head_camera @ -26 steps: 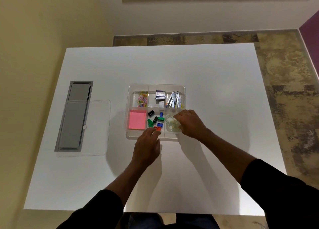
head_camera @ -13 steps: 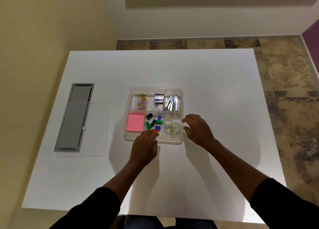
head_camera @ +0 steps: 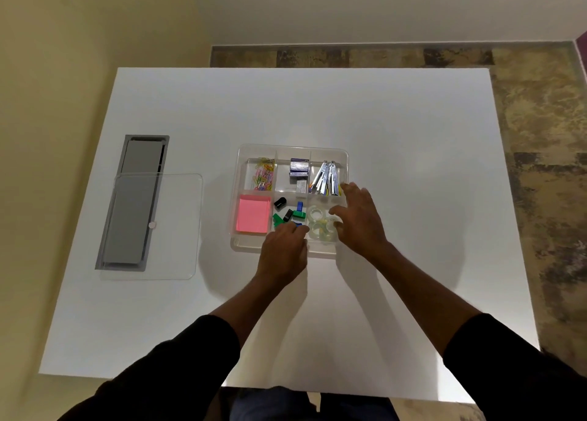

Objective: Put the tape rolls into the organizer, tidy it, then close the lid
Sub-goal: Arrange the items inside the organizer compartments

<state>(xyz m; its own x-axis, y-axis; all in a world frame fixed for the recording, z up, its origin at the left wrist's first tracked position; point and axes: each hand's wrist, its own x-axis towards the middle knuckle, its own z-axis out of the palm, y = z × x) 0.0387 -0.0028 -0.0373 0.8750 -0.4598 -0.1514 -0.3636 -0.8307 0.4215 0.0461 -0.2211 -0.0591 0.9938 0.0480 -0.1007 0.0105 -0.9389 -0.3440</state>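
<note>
A clear plastic organizer (head_camera: 290,149) with several compartments stands at the middle of the white table. Clear tape rolls (head_camera: 318,223) lie in its near right compartment. My right hand (head_camera: 359,220) hovers over the organizer's right side, fingers spread, holding nothing. My left hand (head_camera: 284,250) rests on the near edge, its fingertips among the coloured binder clips (head_camera: 290,214) in the near middle compartment; what they touch is hidden. The clear lid (head_camera: 178,230) lies flat on the table to the left, apart from the organizer.
Other compartments hold pink sticky notes (head_camera: 253,214), coloured paper clips (head_camera: 264,176), staple boxes (head_camera: 299,170) and metal clips (head_camera: 325,179). A grey cable hatch (head_camera: 133,166) is set into the table at the left, partly under the lid.
My right hand drew back from the tape rolls to the right, then moved forward again over the organizer's right side with fingers spread. My left hand stayed at the near edge.
</note>
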